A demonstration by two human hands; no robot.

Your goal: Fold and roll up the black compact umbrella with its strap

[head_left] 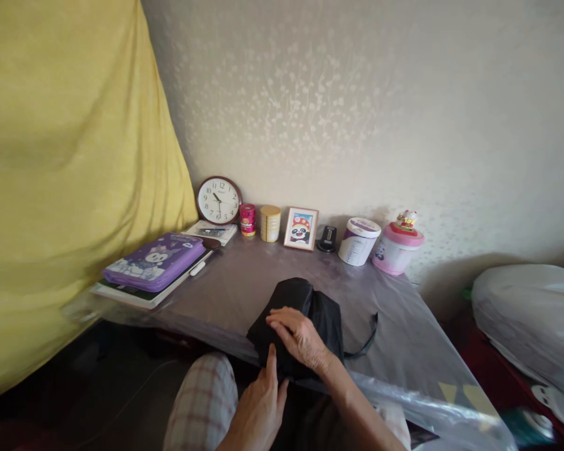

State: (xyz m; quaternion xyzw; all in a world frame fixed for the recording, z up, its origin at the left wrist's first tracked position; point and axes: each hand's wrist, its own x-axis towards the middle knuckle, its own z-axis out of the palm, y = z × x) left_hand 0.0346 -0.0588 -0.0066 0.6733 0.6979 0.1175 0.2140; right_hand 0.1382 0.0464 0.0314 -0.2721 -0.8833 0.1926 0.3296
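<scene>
Four containers are arranged along the back of the surface [244,275]: one pink canister [247,220] and one yellow canister [270,224] at the centre of the frame, and one white tub [357,243] and one pink-lidded tub [395,255] right of centre. The contents of both tubs are concealed by lids; one figurine [406,220] is carried on the pink lid. One purple case [155,262], closed, is stacked on flat items at the left of the frame. One clock [219,200] and one picture frame [301,229] are propped near the wall.

One black fabric bundle [326,313] is positioned at the lower centre of the frame, at the front edge of the surface, with one strap [367,343] extended to its right. The right grip [297,337] is released and laid across the top of the bundle. The left grip [262,398] is placed at its near edge; whether fabric is pinched there cannot be told.
</scene>
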